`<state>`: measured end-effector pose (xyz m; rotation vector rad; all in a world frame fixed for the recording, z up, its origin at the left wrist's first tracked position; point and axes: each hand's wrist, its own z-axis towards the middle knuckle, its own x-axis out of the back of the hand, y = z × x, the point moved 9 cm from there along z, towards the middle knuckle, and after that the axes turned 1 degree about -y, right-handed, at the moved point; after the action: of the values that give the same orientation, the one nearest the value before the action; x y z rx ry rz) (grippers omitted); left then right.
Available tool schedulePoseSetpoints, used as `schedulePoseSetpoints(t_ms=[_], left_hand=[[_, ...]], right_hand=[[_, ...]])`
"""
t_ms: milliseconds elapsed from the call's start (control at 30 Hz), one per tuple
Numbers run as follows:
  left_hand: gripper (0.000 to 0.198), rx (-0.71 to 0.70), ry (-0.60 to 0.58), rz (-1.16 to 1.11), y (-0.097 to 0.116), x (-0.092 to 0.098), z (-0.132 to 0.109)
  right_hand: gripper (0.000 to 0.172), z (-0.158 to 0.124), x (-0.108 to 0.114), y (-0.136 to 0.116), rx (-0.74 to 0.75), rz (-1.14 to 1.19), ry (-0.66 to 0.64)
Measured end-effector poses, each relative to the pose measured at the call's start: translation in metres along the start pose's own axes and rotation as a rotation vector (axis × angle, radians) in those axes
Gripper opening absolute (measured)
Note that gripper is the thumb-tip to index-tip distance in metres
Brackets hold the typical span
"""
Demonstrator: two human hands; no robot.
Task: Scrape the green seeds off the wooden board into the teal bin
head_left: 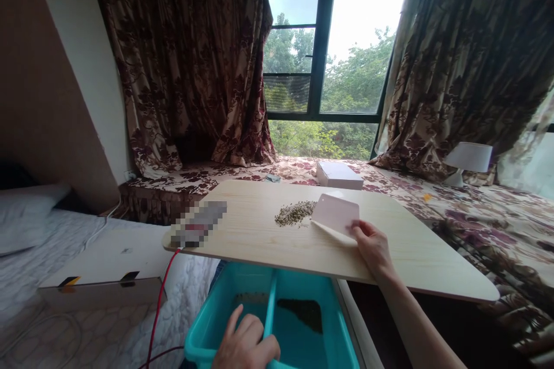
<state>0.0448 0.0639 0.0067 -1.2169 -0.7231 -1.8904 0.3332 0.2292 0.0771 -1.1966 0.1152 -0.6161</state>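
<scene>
My right hand (374, 245) pinches the near right corner of a white flat scraper (336, 212) with a small hole in one corner. The scraper is tilted over the light wooden board (251, 242), its left side at a pile of small greenish-brown grains or seeds (295, 213). My left hand (247, 341) is at the near edge of a teal two-compartment bin (341, 340), fingers bent over the rim by the divider; their tips are partly hidden. Dark grains (305, 312) lie in the bin's right compartment, and a few specks show in the left one.
A blurred-out flat object (199, 223) lies on the board's left end, with a red cable (159, 300) hanging beside it. A white box (108, 265) rests on the quilted bed. Behind the board are another white box (340, 175) and a lamp (468, 158) on the window seat.
</scene>
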Motion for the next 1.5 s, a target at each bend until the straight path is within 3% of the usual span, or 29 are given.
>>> schedulePoseSetpoints(t_ms=[333, 467, 633, 767, 1033, 1367, 1500], left_hand=[[0.015, -0.226, 0.239, -0.091, 0.041, 0.002, 0.017], [0.017, -0.194, 0.247, -0.037, 0.044, 0.007, 0.023], [0.023, -0.167, 0.235, -0.033, 0.041, 0.006, 0.026], [0.037, -0.129, 0.245, -0.060, 0.036, 0.004, 0.030], [0.029, -0.133, -0.047, -0.076, 0.039, 0.011, 0.045], [0.022, -0.079, -0.166, -0.113, 0.039, 0.017, 0.049], [0.025, -0.083, -0.164, -0.105, 0.040, 0.017, 0.050]], right_hand=[[0.026, -0.004, -0.004, -0.011, 0.023, -0.026, -0.141], [0.027, -0.007, -0.004, -0.013, 0.009, -0.028, -0.212], [0.029, 0.000, 0.005, -0.010, 0.013, -0.035, -0.118], [0.028, -0.003, -0.002, -0.013, 0.006, -0.036, -0.150], [0.026, -0.028, -0.010, -0.022, -0.009, -0.010, -0.241], [0.024, -0.069, -0.027, -0.038, -0.018, 0.103, -0.430], [0.029, -0.051, -0.015, -0.035, -0.019, 0.092, -0.336]])
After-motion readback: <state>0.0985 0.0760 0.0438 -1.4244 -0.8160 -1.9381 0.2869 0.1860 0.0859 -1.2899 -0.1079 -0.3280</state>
